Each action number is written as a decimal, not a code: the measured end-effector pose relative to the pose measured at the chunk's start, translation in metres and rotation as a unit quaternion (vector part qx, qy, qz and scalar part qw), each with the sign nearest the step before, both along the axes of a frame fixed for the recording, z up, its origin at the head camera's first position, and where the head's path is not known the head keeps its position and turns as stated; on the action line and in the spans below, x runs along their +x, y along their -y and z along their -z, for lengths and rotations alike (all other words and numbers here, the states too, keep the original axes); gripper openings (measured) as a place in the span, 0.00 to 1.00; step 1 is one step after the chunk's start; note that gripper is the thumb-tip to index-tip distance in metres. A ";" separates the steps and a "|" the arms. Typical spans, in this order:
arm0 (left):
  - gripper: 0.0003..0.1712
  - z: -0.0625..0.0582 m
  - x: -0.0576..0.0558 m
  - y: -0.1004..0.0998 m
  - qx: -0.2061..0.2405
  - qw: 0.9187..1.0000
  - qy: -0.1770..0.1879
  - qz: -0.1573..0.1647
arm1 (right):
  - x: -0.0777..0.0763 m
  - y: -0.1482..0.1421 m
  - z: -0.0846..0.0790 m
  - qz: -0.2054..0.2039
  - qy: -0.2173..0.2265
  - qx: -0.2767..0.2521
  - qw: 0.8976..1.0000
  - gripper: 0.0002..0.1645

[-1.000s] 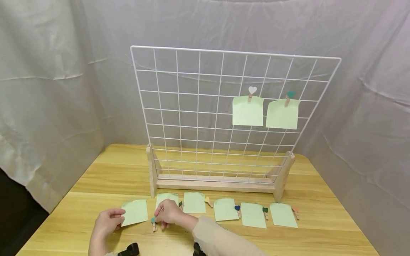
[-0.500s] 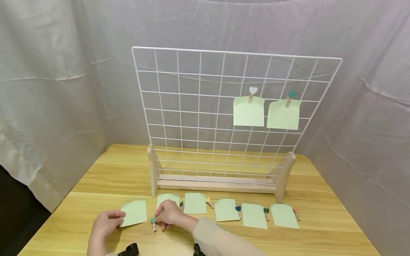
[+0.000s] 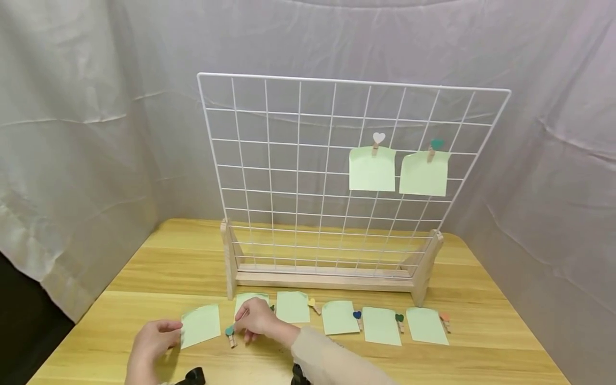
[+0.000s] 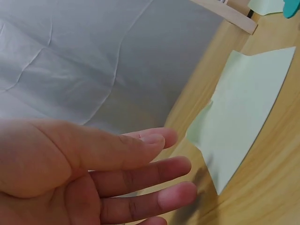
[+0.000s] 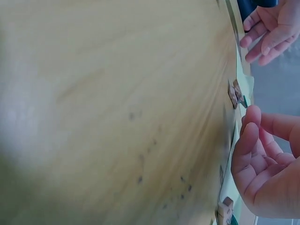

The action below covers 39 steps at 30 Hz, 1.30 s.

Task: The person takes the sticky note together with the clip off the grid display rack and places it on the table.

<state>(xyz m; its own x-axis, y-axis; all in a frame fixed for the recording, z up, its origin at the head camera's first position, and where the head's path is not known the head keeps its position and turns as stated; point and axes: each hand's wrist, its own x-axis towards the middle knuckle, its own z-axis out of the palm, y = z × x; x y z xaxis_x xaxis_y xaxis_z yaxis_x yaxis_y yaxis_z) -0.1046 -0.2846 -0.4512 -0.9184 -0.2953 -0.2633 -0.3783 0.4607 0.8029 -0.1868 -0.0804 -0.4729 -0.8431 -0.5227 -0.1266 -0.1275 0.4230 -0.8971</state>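
My left hand (image 3: pixel 154 342), fingers loosely extended, is beside the left edge of a pale green sticky note (image 3: pixel 200 325) on the table. In the left wrist view a small gap separates the fingers (image 4: pixel 176 194) from that note (image 4: pixel 248 103). My right hand (image 3: pixel 257 320) pinches the edge of the teal heart on a small wooden clothespin (image 3: pixel 231 338), which lies just right of the note. Its thumb and fingertips come together at the heart in the right wrist view, beside the clothespin (image 5: pixel 236 93). The right hand partly hides another note (image 3: pixel 250 297) and a dark green clothespin.
Behind the row stands a white wire grid (image 3: pixel 298 160) in a wooden base (image 3: pixel 322 280). Two notes hang there from a white heart clothespin (image 3: pixel 378 140) and a teal one (image 3: pixel 435 147). More notes (image 3: pixel 340 317) and heart clothespins (image 3: pixel 357 316) lie to the right.
My left hand has drawn slightly left, away from the note, which has turned a little. The teal clothespin has tilted slightly under my right fingertips.
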 end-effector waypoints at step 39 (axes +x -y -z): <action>0.13 -0.045 -0.042 -0.079 -0.021 0.980 -0.197 0.010 | -0.032 -0.082 -0.058 -0.009 -0.007 -0.090 0.996 0.05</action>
